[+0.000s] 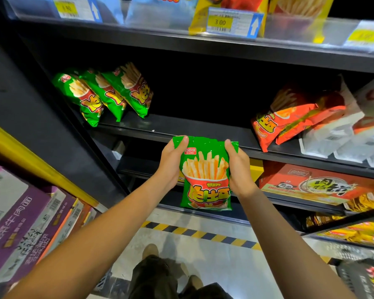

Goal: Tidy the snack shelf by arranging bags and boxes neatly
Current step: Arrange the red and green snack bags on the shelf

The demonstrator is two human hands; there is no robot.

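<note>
I hold a green fries bag [205, 175] upright in front of the middle shelf's [203, 134] near edge, my left hand [171, 165] curled round its left side with the thumb over the top corner, my right hand [239, 169] curled round its right side. The shelf stretch just beyond the bag is bare and dark, open between two groups: three green bags [104, 93] leaning together at the far left, and red bags [287, 117] slumped against white bags [341, 139] at the right. The upper shelf [203, 46] overhangs that gap. On my bag a red cup of fries is printed, with big yellow characters below and a small red logo near the top left; I cannot read the fine print. A price tag [233, 22] above reads 3.00, with a white arrow pointing up. Below right lies a red box [311, 184] with a panda drawing. At near left, purple boxes [20, 223] with Chinese writing crowd my left arm. Yellow-black tape [203, 234] crosses the floor.
</note>
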